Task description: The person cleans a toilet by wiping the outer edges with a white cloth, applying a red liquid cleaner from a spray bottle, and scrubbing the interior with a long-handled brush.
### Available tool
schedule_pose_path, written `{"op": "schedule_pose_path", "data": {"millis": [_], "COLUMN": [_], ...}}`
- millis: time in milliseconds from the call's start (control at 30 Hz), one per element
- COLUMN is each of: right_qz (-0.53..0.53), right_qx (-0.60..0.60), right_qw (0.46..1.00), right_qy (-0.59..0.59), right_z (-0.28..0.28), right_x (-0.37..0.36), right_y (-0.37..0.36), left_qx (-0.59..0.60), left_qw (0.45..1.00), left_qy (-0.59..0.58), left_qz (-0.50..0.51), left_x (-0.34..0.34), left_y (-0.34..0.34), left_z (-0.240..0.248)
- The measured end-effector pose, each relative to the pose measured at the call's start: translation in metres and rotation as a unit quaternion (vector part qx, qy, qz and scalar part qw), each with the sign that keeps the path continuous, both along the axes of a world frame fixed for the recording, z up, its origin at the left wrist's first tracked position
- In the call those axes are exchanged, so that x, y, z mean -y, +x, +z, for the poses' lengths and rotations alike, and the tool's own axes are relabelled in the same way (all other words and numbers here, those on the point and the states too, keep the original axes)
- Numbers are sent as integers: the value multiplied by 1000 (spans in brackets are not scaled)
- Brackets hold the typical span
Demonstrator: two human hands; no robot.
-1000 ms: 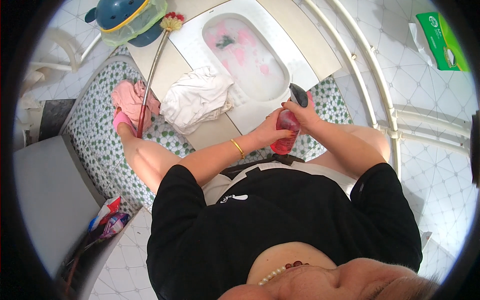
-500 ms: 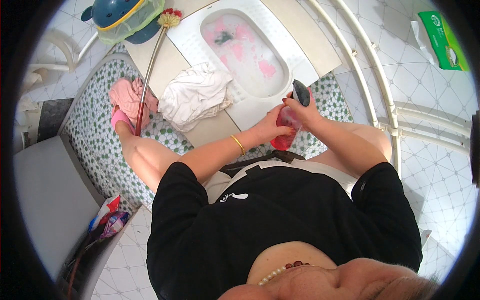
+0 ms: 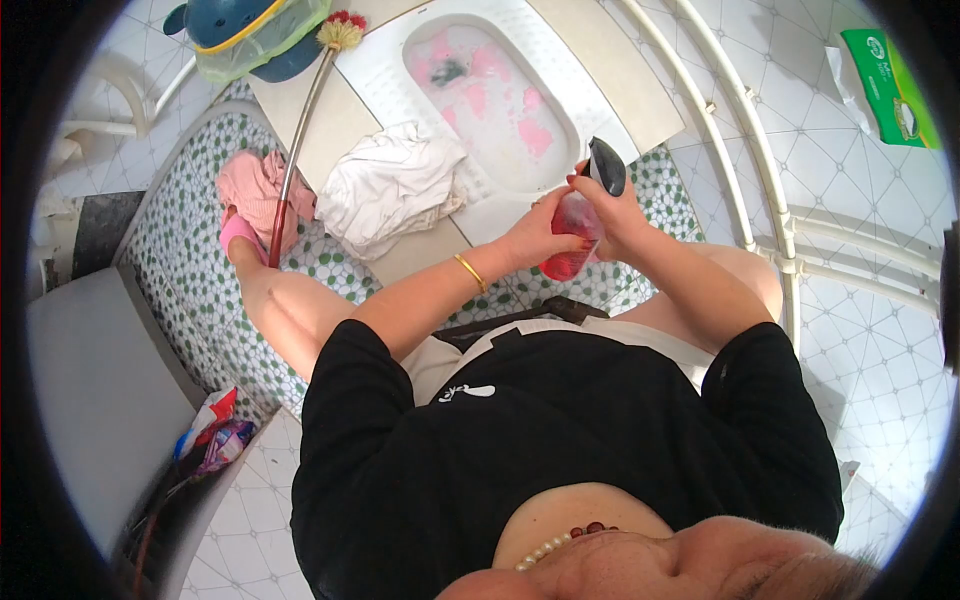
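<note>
Both my hands are closed around a clear spray bottle (image 3: 567,262) with red liquid inside and a black spray head. My left hand (image 3: 529,238), with a gold bangle at its wrist, wraps the bottle's body. My right hand (image 3: 620,219) grips it near the black spray head (image 3: 604,168), which points away from me; the trigger itself is hidden. Just beyond the bottle lies a white squat toilet (image 3: 385,84), its bowl streaked with pink liquid and whitish foam around a dark drain (image 3: 447,72).
A crumpled white cloth (image 3: 390,190) lies left of the toilet. Beside it are a pink cloth (image 3: 262,190) and a long-handled brush (image 3: 297,150). White pipes (image 3: 735,150) curve along the right. A blue bin (image 3: 222,25) stands far left, a green package (image 3: 880,90) far right.
The spray bottle and both hands have shifted slightly away from me, toward the toilet, with the spray head a little farther forward. Both hands keep hold of the bottle.
</note>
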State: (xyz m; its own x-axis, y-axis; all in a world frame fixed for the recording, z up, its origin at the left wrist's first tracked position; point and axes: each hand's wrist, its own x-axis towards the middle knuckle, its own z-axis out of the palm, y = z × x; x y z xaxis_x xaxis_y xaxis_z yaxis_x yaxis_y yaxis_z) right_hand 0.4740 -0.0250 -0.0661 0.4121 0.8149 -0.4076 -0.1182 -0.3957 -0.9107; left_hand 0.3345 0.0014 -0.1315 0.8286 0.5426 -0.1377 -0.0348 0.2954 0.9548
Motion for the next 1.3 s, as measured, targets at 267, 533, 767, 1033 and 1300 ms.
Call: {"op": "schedule_pose_path", "data": {"millis": [267,533,767,1033,1300], "right_qz": [125,259,218,155,115], "right_qx": [-11,67,26,134,274], "right_qw": [986,960,965,974,954], "right_qy": [-108,-80,-142,-94,33], "right_z": [-32,-30,-25,-58,-33], "right_x": [29,28,24,13,-31], "right_y": [19,11,7,5,-34], "left_qx": [6,-57,-28,-192,-155], "left_qw": [997,994,991,967,962], "left_qy": [-79,-80,-131,153,180], "left_qz": [-8,42,14,66,136], "left_x": [51,68,59,37,-11], "left_y": [4,1,-2,1,-9], "left_z": [-16,-6,-4,-8,11]}}
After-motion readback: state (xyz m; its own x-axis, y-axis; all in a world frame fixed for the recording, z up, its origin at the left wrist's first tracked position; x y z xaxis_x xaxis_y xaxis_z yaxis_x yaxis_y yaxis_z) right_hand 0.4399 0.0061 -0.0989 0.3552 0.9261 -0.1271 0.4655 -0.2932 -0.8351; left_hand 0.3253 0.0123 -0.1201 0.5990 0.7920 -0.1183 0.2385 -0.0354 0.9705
